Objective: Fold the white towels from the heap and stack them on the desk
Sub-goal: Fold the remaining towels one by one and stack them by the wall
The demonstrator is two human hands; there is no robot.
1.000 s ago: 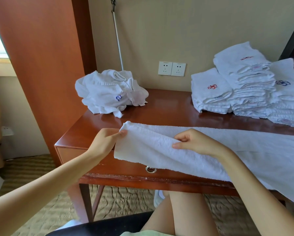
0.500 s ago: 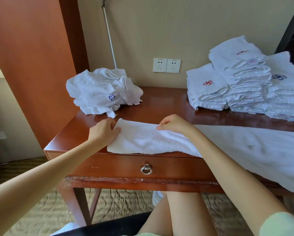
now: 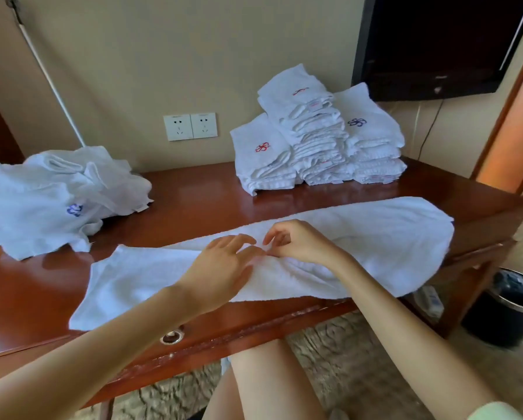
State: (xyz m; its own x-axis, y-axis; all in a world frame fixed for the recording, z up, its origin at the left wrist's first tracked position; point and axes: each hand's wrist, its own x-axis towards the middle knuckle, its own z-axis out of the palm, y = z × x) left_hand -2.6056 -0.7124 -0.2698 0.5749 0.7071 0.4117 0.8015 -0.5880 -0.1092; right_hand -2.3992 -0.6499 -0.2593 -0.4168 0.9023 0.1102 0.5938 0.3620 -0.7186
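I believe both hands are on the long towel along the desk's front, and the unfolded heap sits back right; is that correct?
Not quite: the head view shows the heap at the back left; the folded stacks occupy the back right. The left hand and right hand are on the long towel.

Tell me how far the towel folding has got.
Done: three folded stacks at the back of the desk. In hand: one long towel lies across the desk, left hand resting on it, right hand at its middle. Left: the unfolded heap beside it.
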